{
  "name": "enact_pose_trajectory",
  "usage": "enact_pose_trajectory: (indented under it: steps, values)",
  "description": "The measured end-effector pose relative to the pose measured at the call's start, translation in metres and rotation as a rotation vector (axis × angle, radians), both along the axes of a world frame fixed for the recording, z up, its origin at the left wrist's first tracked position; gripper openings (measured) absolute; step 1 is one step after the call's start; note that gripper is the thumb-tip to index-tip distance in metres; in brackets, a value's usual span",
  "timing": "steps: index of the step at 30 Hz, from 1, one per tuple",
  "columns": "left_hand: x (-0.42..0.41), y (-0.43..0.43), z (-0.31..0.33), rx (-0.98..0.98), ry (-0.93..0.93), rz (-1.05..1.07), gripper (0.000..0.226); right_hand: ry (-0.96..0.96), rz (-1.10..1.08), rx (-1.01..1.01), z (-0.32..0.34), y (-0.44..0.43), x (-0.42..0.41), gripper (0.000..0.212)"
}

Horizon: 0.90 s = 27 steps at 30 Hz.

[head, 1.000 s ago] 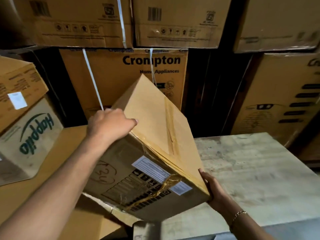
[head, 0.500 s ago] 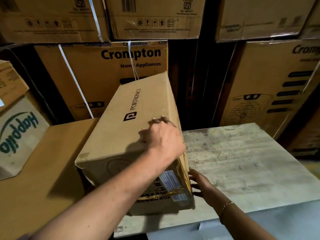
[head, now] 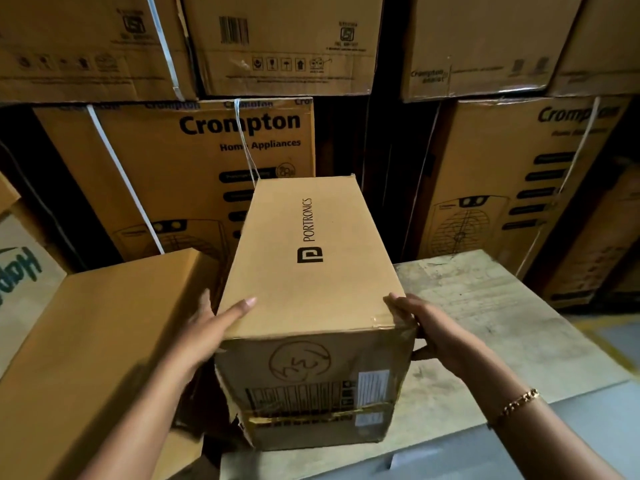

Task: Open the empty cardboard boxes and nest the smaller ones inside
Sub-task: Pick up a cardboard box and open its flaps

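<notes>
The Portronics box (head: 311,271) is plain tan cardboard with a black logo and lettering on top. Its near end carries a black scribbled circle, a black printed grid, a white label and a glossy yellow-brown tape band. The Crompton boxes (head: 166,174) behind are tan with dark lettering and white straps (head: 124,174). The far-left box (head: 20,271) is pale with green lettering. The tabletop (head: 485,323) is mottled cream-grey, and the bracelet (head: 521,401) is a gold chain.

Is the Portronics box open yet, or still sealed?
Sealed at the near end: tape runs across that face of the Portronics box and its flaps lie flat. The far end is hidden.
</notes>
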<state>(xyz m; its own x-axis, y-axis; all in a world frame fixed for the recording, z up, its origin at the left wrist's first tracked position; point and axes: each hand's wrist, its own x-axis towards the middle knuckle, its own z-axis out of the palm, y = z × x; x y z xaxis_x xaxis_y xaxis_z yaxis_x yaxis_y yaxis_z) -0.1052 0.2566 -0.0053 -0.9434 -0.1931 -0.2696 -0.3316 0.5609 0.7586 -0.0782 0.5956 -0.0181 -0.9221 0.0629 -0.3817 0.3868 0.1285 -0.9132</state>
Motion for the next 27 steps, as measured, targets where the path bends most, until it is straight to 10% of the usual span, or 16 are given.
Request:
enact_pose_trajectory:
  steps: [7, 12, 20, 27]
  values:
    - [-0.015, -0.016, -0.055, 0.580, -0.042, 0.084, 0.114, 0.070, -0.198, 0.106, 0.003, -0.032, -0.007, 0.019]
    - [0.000, 0.011, -0.016, 0.682, 0.045, 0.024, 0.039, 0.175, -0.227, 0.172, 0.002, -0.026, -0.006, 0.024]
    - [-0.007, 0.109, 0.017, 0.225, 0.175, -0.220, 0.119, 0.073, -0.211, 0.013, -0.001, 0.077, -0.032, 0.027]
    - [-0.010, 0.266, -0.002, -0.352, 0.490, -0.424, 0.106, 0.016, -0.198, 0.255, -0.028, 0.205, -0.039, 0.035]
